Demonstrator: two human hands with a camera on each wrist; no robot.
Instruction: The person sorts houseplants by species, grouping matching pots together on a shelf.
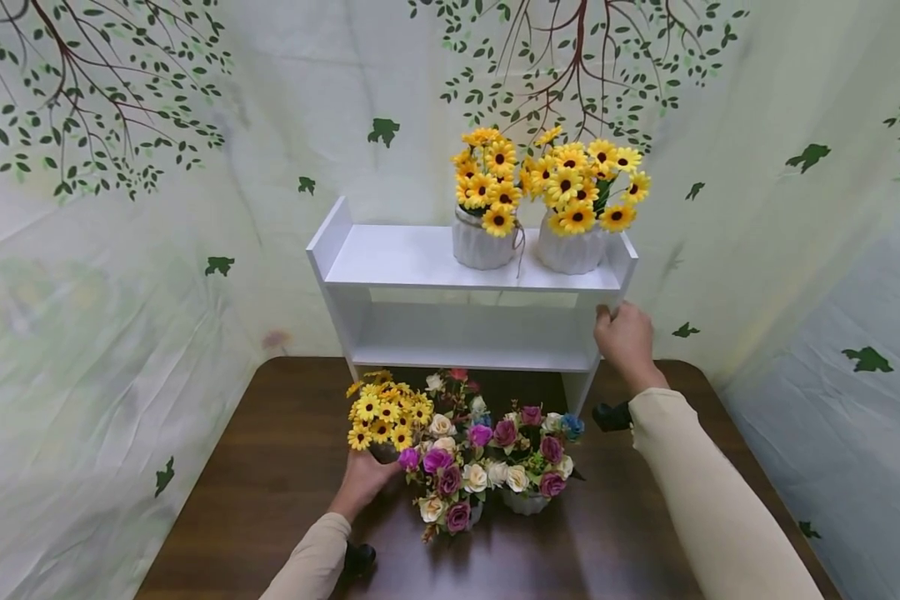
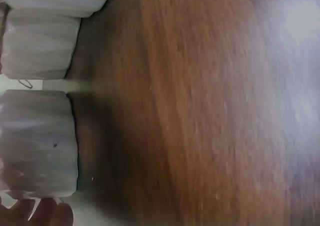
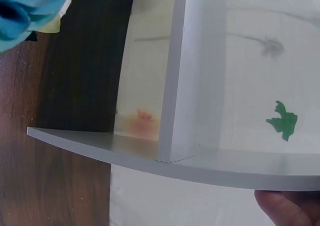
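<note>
My left hand [image 1: 367, 479] holds the side of a whitish pot [image 2: 37, 143] with small yellow sunflowers [image 1: 388, 412] at the left of the flower group. Its fingertips [image 2: 50, 213] show at the bottom of the left wrist view, against the pot. My right hand [image 1: 626, 337], fingers curled, grips the right side panel of a white two-tier shelf [image 1: 472, 337]; the far side of that hold is hidden. From the right wrist, fingertips [image 3: 287, 206] meet the panel's outer edge [image 3: 225, 180].
Two sunflower pots [image 1: 483, 242] stand on the top shelf, toward its right. Pots of mixed roses [image 1: 450, 479] and purple and cream roses [image 1: 528, 454] stand on the brown table [image 1: 262, 500] before the shelf. A leaf-printed cloth [image 1: 270, 150] hangs behind.
</note>
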